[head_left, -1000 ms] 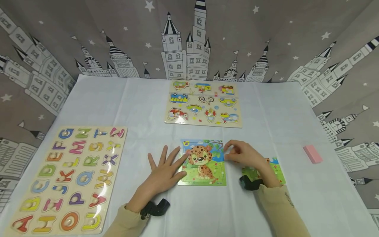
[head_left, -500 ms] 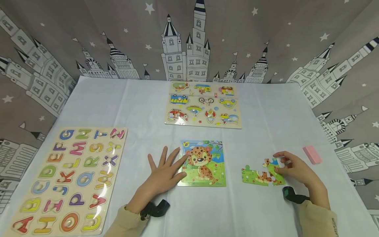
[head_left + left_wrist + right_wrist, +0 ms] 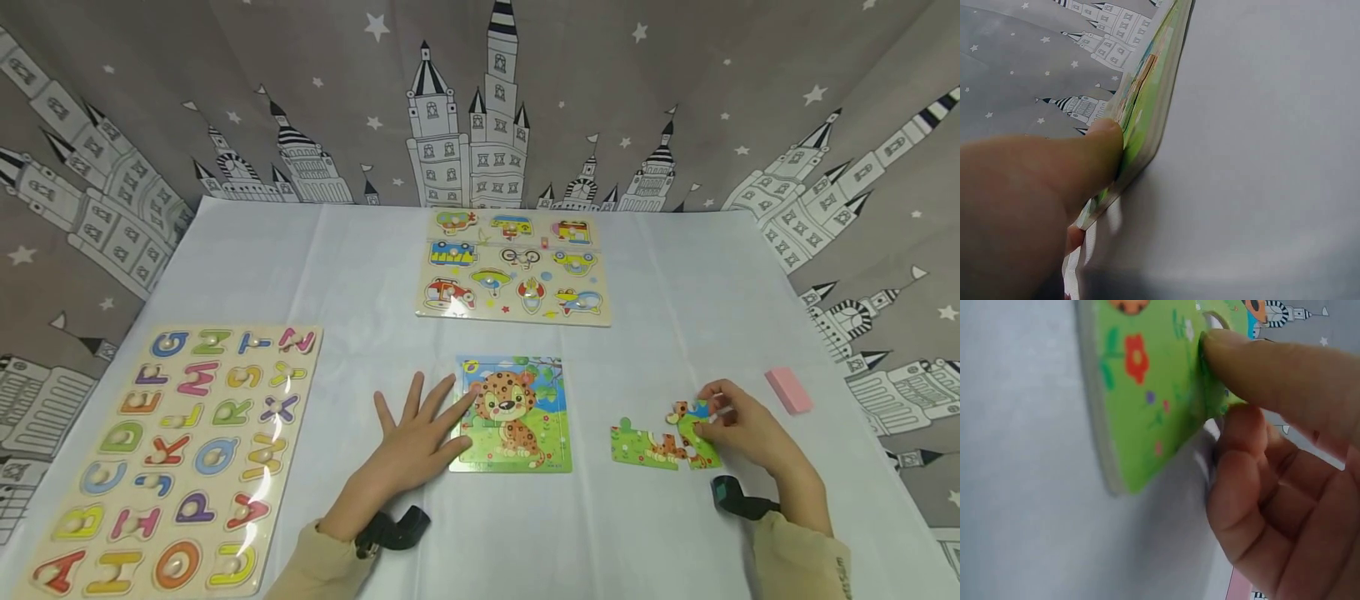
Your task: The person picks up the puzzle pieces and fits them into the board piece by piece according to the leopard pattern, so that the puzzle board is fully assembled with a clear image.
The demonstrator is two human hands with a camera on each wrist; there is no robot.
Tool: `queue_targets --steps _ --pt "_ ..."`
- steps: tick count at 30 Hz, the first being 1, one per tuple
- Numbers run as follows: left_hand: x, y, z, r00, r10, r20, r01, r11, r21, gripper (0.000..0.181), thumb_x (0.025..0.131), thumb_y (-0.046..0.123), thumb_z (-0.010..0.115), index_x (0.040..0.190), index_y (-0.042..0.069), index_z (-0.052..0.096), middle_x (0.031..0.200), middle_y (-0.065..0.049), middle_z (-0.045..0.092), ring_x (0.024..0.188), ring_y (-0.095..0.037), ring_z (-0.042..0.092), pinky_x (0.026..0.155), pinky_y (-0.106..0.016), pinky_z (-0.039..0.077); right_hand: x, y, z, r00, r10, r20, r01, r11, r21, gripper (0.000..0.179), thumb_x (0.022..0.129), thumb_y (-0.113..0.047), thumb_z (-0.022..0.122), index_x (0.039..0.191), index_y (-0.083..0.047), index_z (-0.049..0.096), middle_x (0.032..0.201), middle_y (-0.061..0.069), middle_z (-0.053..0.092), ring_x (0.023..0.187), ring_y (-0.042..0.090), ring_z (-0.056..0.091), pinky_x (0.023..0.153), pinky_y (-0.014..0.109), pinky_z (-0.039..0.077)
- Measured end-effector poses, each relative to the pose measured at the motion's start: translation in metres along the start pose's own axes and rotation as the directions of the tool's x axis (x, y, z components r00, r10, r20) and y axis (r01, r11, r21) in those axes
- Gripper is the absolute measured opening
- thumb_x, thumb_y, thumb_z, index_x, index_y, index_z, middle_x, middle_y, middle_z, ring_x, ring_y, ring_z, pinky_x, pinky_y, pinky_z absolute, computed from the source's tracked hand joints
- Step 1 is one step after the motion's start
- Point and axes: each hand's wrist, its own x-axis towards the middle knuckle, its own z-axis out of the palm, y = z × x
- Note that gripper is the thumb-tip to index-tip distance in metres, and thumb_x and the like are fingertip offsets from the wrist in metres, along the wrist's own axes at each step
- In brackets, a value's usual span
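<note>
A leopard jigsaw puzzle [image 3: 525, 454] lies flat in its square tray at the middle of the table. My left hand [image 3: 408, 446] rests at its left side with fingers spread; in the left wrist view the thumb [image 3: 1100, 153] lies on the puzzle's edge. To the right lie several loose puzzle pieces [image 3: 637, 447], green with leopard parts. My right hand [image 3: 765, 433] pinches a green and blue puzzle piece [image 3: 700, 408] by its right edge between thumb and curled fingers. Next to it lies a green piece with a red flower [image 3: 1154, 406].
A wooden alphabet peg board [image 3: 161, 467] covers the left of the table. Towards the back lies a vehicle peg board [image 3: 510, 312]. A pink block [image 3: 789, 391] sits beyond my right hand. A grey castle-print curtain [image 3: 360, 75] surrounds the table.
My right hand has moved from the leopard puzzle's right edge to the loose pieces on the right, and now pinches one. The left hand has stayed in place.
</note>
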Motion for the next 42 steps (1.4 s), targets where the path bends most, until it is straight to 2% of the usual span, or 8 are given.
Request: queue_targets --steps 5,11,16,22,24,31,36,42 --pt "0.0 0.0 0.0 1.0 0.004 -0.002 -0.005 1.0 -0.008 0.058 0.089 0.05 0.044 0.142 0.03 0.029 0.149 -0.007 0.016 0.133 -0.04 -0.008 0.086 -0.069 -0.018 -0.001 -0.002 -0.001 1.0 -0.006 -0.002 0.006 1.0 -0.022 0.036 0.081 -0.014 0.068 0.107 -0.001 0.047 0.086 0.009 0.047 0.077 0.021 0.045 0.061 0.029 0.038" --pt "0.001 0.0 -0.001 1.0 0.006 0.002 -0.006 1.0 -0.012 0.058 0.09 0.05 0.045 0.142 0.03 0.029 0.15 -0.007 0.016 0.133 -0.04 -0.008 0.086 -0.068 -0.019 -0.001 -0.003 -0.002 1.0 -0.014 0.02 0.015 0.999 -0.039 0.026 0.086 -0.016 0.062 0.106 -0.002 0.055 0.088 0.009 0.052 0.081 0.023 0.05 0.063 0.03 0.044" --pt "0.002 0.0 -0.001 1.0 0.009 0.005 -0.009 1.0 -0.009 0.058 0.09 0.05 0.044 0.143 0.03 0.028 0.15 -0.007 0.016 0.133 -0.04 -0.009 0.086 -0.068 -0.019 0.001 -0.003 0.0 1.0 -0.011 0.028 0.013 0.998 -0.059 0.023 0.09 -0.016 0.056 0.108 -0.003 0.053 0.089 0.009 0.052 0.077 0.023 0.05 0.062 0.031 0.043" --pt "0.001 0.0 -0.003 1.0 0.007 0.005 -0.007 1.0 -0.007 0.058 0.09 0.05 0.044 0.142 0.03 0.029 0.15 -0.007 0.016 0.133 -0.04 -0.008 0.086 -0.068 -0.019 0.002 -0.008 0.004 0.994 0.078 0.073 -0.082 0.996 0.044 0.026 0.092 -0.013 0.053 0.115 -0.003 0.046 0.087 0.014 0.049 0.054 0.018 0.052 0.046 0.029 0.046" --pt "0.001 0.0 -0.003 1.0 0.007 0.003 -0.007 1.0 -0.008 0.058 0.09 0.05 0.044 0.142 0.03 0.03 0.15 -0.007 0.016 0.133 -0.04 -0.008 0.086 -0.068 -0.019 0.001 -0.01 0.006 0.991 0.102 0.084 -0.107 0.992 0.063 0.028 0.092 -0.012 0.052 0.118 -0.003 0.045 0.088 0.015 0.048 0.054 0.018 0.053 0.048 0.029 0.048" --pt "0.002 0.001 -0.004 1.0 0.007 0.002 -0.007 1.0 -0.009 0.058 0.09 0.05 0.045 0.142 0.029 0.03 0.149 -0.007 0.016 0.133 -0.04 -0.008 0.087 -0.068 -0.018 0.002 -0.014 0.009 0.994 0.062 0.091 -0.078 0.981 0.18 0.031 0.094 -0.015 0.049 0.121 -0.001 0.042 0.075 0.013 0.046 0.054 0.017 0.05 0.048 0.03 0.049" --pt "0.001 0.001 -0.004 1.0 0.009 0.001 -0.009 1.0 -0.008 0.059 0.089 0.049 0.046 0.142 0.029 0.03 0.149 -0.007 0.016 0.133 -0.04 -0.008 0.087 -0.069 -0.018 0.01 -0.039 0.016 0.998 -0.035 0.057 0.021 0.973 0.23 0.037 0.092 -0.021 0.055 0.12 -0.001 0.044 0.074 0.015 0.049 0.045 0.02 0.045 0.039 0.032 0.042" --pt "0.001 0.001 -0.002 1.0 0.012 0.0 -0.012 1.0 -0.01 0.059 0.089 0.049 0.046 0.142 0.028 0.031 0.149 -0.008 0.017 0.133 -0.04 -0.007 0.086 -0.069 -0.017 0.032 -0.09 0.049 0.988 -0.095 0.124 0.064 0.97 0.235 0.03 0.088 -0.018 0.06 0.113 -0.003 0.053 0.076 0.012 0.055 0.051 0.022 0.049 0.042 0.029 0.04"
